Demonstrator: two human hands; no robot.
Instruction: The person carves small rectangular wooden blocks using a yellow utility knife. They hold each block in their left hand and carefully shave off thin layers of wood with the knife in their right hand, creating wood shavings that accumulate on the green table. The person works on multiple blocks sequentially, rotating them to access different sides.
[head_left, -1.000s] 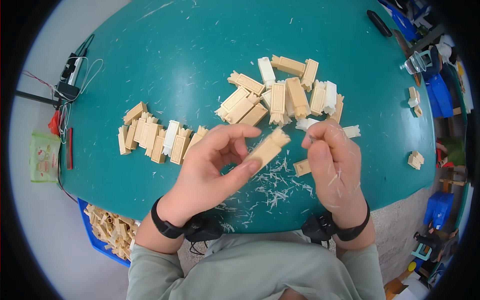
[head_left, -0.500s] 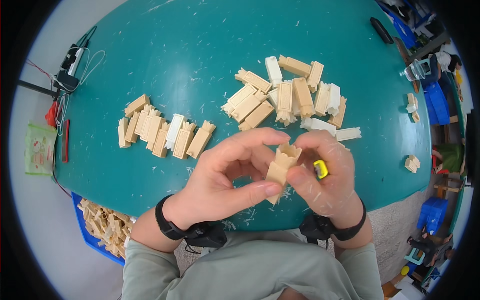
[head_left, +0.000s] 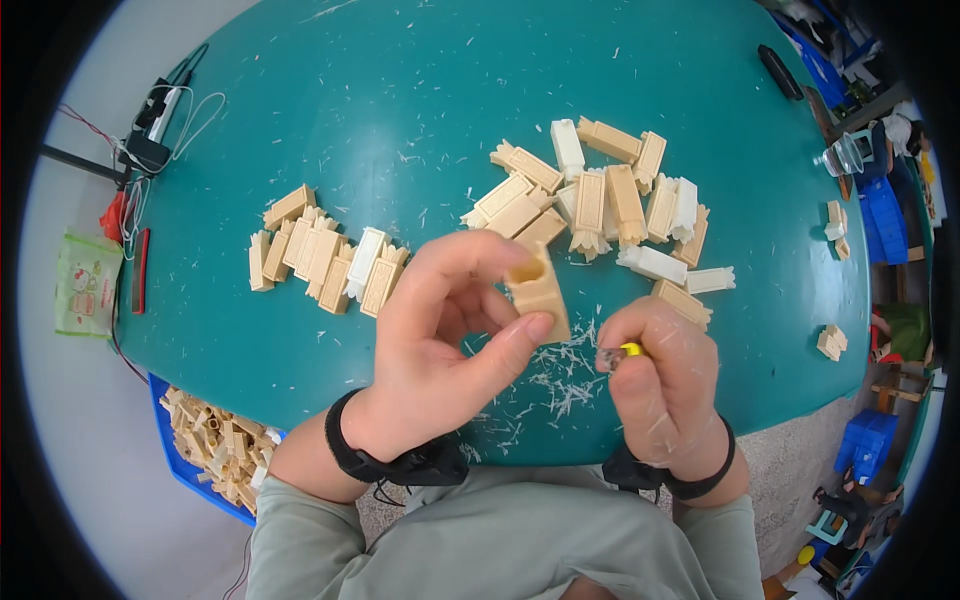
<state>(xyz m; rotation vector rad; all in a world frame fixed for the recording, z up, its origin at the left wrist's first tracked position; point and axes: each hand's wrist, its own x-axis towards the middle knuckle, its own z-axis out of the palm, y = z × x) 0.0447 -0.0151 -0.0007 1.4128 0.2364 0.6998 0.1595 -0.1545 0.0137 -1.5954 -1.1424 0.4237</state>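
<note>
My left hand (head_left: 430, 335) pinches a beige hollow plastic piece (head_left: 543, 300) between thumb and fingers, with its round opening showing on top. A short distance to the right, my right hand (head_left: 667, 385) is closed round a small yellow-handled cutter (head_left: 632, 350). The cutter's short metal tip sticks out toward the beige piece and stands apart from it; most of the handle is hidden in my fist. Thin pale shavings (head_left: 565, 380) lie on the table below and between my hands.
On the green table (head_left: 400, 60), a loose pile of beige and white pieces (head_left: 625, 205) lies beyond my hands. Another row (head_left: 318, 255) lies at left. A blue bin (head_left: 178, 455) full of pieces stands at lower left. A power strip (head_left: 155, 125) with cables is at far left.
My right hand has moved away from the beige piece, down and right, so the cutter tip now shows. My left hand has turned the piece, bringing its opening into view.
</note>
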